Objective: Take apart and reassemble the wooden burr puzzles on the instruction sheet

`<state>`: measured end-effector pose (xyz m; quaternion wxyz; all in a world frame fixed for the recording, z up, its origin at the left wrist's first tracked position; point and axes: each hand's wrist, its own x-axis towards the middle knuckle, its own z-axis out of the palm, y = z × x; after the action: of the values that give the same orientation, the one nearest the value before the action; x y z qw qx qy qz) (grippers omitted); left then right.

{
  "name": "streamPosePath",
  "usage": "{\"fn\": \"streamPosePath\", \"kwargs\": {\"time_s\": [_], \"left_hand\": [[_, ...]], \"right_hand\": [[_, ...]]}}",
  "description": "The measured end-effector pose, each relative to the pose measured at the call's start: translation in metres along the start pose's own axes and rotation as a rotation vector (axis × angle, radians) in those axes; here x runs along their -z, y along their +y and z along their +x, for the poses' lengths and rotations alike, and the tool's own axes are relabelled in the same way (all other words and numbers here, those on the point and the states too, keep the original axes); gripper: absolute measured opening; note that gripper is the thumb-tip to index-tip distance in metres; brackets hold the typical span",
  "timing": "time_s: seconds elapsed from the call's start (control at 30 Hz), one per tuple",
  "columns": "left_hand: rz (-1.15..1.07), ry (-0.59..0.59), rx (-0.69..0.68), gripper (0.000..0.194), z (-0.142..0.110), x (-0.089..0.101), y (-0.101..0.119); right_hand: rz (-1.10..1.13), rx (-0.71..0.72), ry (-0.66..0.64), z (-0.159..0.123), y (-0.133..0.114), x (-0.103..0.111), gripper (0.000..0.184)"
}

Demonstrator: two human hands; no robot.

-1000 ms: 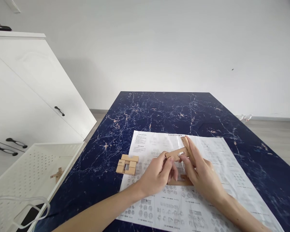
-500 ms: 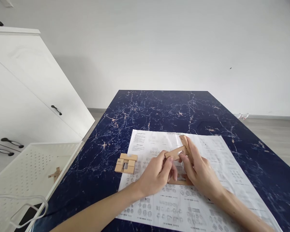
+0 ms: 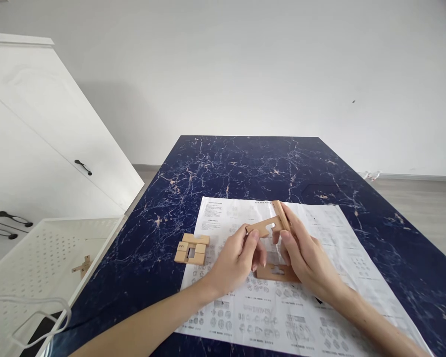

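Note:
My left hand (image 3: 238, 258) pinches the left end of a flat wooden puzzle piece (image 3: 260, 227) that has a cut-out near its right end. My right hand (image 3: 307, 250) grips a second wooden puzzle piece (image 3: 281, 214), tilted upright, with a small mark near its top. The two pieces meet at an angle between my hands; whether they interlock I cannot tell. Below them a third slotted wooden piece (image 3: 269, 272) lies flat on the printed sheet (image 3: 260, 307), its right end hidden by my right hand. To the left, an assembled group of wooden blocks (image 3: 190, 249) rests across the sheet's edge.
The sheet lies on a dark blue marbled table (image 3: 230, 163). At the left stand a white cabinet (image 3: 59, 144) and a white perforated surface (image 3: 52, 253) bearing a small wooden cross-shaped piece (image 3: 83, 266) and a white cable (image 3: 59, 301). A pale wall is behind.
The piece in my right hand has turned, showing more of its narrow edge. The left-hand piece's cut-out now shows more clearly. The camera view has shifted slightly.

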<state>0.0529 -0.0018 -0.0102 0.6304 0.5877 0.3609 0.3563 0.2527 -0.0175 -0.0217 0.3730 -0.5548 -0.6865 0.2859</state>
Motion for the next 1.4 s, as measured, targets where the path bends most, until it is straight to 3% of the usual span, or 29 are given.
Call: {"fn": "streamPosePath", "kwargs": {"time_s": [0.33, 0.53, 0.7, 1.2, 1.4], "left_hand": [[-0.122, 0.031, -0.029, 0.036, 0.001, -0.001, 0.005], [-0.128, 0.055, -0.018, 0.038, 0.001, -0.002, 0.006], [-0.080, 0.047, -0.026, 0.036, 0.001, -0.002, 0.005], [-0.034, -0.004, 0.020, 0.043, -0.001, 0.003, -0.002], [-0.028, 0.030, 0.019, 0.043, 0.001, -0.001, -0.002]], "right_hand": [[-0.270, 0.213, 0.188, -0.005, 0.009, -0.007, 0.060], [-0.456, 0.224, 0.280, -0.002, 0.007, -0.006, 0.044], [-0.541, 0.239, 0.270, 0.001, 0.011, -0.006, 0.048], [-0.450, 0.380, 0.104, 0.010, 0.014, 0.013, 0.036], [-0.560, 0.428, 0.212, 0.006, 0.012, 0.005, 0.032]]}}
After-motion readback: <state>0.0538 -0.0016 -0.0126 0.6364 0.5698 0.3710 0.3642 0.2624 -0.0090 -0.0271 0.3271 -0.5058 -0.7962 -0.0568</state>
